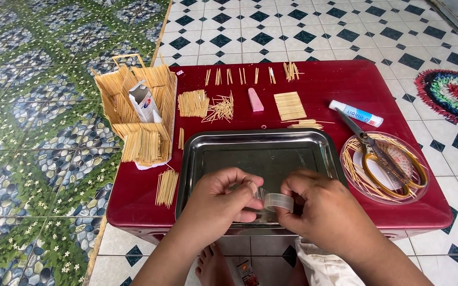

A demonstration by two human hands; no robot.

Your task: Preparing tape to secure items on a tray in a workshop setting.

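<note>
Tape roll (278, 202), clear and small, sat pinched in my right hand (314, 206) over the near edge of the steel tray (197, 153). My left hand (223, 198) had its fingertips closed on the tape's loose end, beside the scissors (385, 161).

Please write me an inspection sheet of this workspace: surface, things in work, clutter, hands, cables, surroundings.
Surface: low red table, glossy.
Job's things: small roll of clear tape, held over the steel tray.
Clutter: toothpick model house; toothpick bundles; pink wedge block; white glue tube; yellow-handled scissors on a clear lid.
Grippers: left hand pinches the tape's end; right hand grips the roll.
Cables: nothing seen.
Surroundings: patterned tiled floor; round woven mat.
</note>
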